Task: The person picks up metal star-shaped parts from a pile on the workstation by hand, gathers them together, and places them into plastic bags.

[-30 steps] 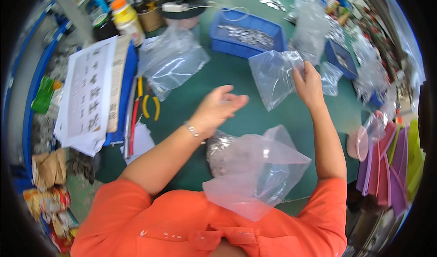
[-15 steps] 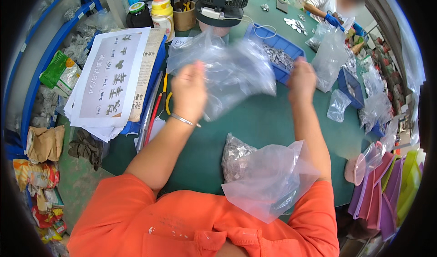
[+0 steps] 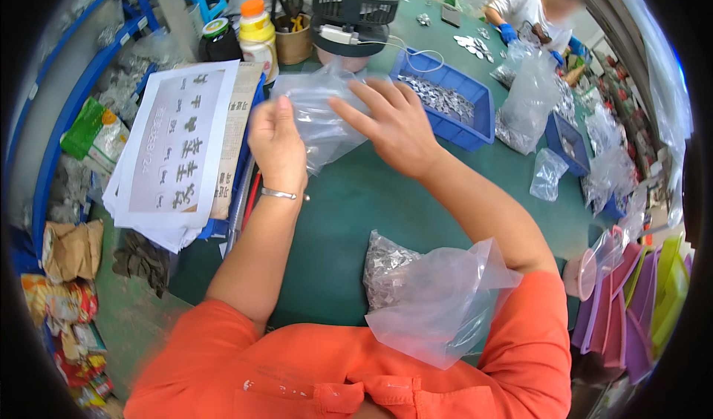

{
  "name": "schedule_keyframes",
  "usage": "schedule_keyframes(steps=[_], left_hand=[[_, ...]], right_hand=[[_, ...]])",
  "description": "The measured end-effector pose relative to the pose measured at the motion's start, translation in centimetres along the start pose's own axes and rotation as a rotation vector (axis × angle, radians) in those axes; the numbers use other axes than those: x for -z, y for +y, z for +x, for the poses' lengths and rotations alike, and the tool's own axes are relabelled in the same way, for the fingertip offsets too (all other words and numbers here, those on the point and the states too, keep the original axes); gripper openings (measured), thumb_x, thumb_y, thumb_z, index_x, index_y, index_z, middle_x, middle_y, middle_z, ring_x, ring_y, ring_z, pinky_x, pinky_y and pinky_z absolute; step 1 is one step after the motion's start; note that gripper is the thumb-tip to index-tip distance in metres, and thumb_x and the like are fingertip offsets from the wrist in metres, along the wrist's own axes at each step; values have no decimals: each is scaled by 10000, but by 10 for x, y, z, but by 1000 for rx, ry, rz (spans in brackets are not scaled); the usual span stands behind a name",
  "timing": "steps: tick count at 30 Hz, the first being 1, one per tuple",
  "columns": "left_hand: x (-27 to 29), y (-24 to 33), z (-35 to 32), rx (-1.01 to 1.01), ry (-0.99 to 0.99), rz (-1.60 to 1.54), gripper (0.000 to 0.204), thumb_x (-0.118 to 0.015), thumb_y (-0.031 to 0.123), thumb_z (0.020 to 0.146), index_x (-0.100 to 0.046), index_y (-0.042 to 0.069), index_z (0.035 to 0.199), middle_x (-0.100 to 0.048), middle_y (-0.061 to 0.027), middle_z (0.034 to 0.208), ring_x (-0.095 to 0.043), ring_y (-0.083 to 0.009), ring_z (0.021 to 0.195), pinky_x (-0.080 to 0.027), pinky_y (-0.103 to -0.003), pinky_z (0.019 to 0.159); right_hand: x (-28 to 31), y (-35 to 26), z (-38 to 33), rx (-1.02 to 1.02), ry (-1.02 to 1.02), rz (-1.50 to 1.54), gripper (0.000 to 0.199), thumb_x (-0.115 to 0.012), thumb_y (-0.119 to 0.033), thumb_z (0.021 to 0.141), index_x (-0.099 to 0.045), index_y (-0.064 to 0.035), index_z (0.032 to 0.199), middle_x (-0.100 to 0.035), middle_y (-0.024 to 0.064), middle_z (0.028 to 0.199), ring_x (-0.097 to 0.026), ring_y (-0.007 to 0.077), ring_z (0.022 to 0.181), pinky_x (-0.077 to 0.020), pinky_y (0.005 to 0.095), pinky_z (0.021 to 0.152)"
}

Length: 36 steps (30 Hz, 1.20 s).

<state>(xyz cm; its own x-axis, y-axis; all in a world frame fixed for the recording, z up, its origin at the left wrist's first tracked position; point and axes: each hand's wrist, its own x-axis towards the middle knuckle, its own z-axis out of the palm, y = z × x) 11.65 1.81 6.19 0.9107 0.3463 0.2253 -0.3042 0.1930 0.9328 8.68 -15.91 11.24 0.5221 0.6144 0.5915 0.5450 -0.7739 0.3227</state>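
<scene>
A clear plastic bag (image 3: 321, 122) is raised above the table, its left side gripped between the thumb and fingers of my left hand (image 3: 276, 144). My right hand (image 3: 401, 126) is at the bag's right edge with fingers stretched and spread apart; whether they touch the film I cannot tell. Just beyond that hand stands a blue plastic tray (image 3: 483, 126) with many small silvery metal pieces (image 3: 442, 98) in it. Close to my body lies another clear bag (image 3: 438, 300), its left end (image 3: 386, 267) filled with small metal pieces and its loose film spread toward my right arm.
Printed sheets (image 3: 174, 144) lie at the left, near a bottle with an orange cap (image 3: 258, 37), scissors in a brown cup (image 3: 293, 37) and a black fan (image 3: 355, 11). Filled bags (image 3: 529, 107) stand at the right. A co-worker (image 3: 538, 11) with blue gloves sits across the table.
My right hand has swung left from beside the tray to the bag, its fingers now spread. My left hand has shifted slightly left, and the billowing bag hangs flatter.
</scene>
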Motion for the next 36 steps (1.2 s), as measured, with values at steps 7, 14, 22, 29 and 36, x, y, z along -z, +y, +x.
schedule_keyframes(steps=[7, 14, 22, 29, 36], left_hand=[[-50, 8, 18, -631, -61, 420, 211, -561, 60, 865, -561, -14, 1062, -553, -124, 926, -519, -233, 791, -429, -325, 736], [-32, -120, 44, -285, -292, 1128, 337, -542, 201, 875, -553, 40, 1171, -593, -204, 1107, -553, -359, 1046, -431, -418, 889], [-55, -115, 40, -217, -286, 1297, 375, -556, 244, 875, -540, 77, 1211, -604, -192, 1056, -575, -350, 988, -464, -431, 831], [-52, -119, 38, -270, -201, 1183, 402, -542, 234, 885, -496, 33, 1230, -606, -197, 1051, -582, -369, 961, -464, -431, 826], [-37, -65, 13, -223, 16, 442, 399, -528, 119, 901, -409, -22, 1255, -512, -99, 819, -502, -206, 737, -422, -340, 742]], right_hand=[[-104, 11, 18, -179, -526, -8, 592, -554, -424, 823, -475, -101, 1312, -405, 95, 1391, -290, 298, 1338, -162, 552, 1077], [-48, 53, -64, -256, 272, 563, 218, -642, -39, 691, -627, -44, 908, -630, 136, 985, -590, 336, 947, -485, 379, 817], [84, 199, -308, -1596, -199, -552, 663, -550, -94, 773, -304, -92, 1389, -431, 137, 1374, -451, 336, 1232, -397, 417, 995], [107, 160, -348, -1699, -834, -341, 451, -724, -336, 744, -627, -57, 1085, -645, 176, 1069, -612, 295, 1030, -487, 397, 859], [118, 98, -151, -1413, -233, 480, 499, -682, -274, 808, -537, 68, 1141, -661, 137, 761, -653, 176, 605, -501, 312, 572]])
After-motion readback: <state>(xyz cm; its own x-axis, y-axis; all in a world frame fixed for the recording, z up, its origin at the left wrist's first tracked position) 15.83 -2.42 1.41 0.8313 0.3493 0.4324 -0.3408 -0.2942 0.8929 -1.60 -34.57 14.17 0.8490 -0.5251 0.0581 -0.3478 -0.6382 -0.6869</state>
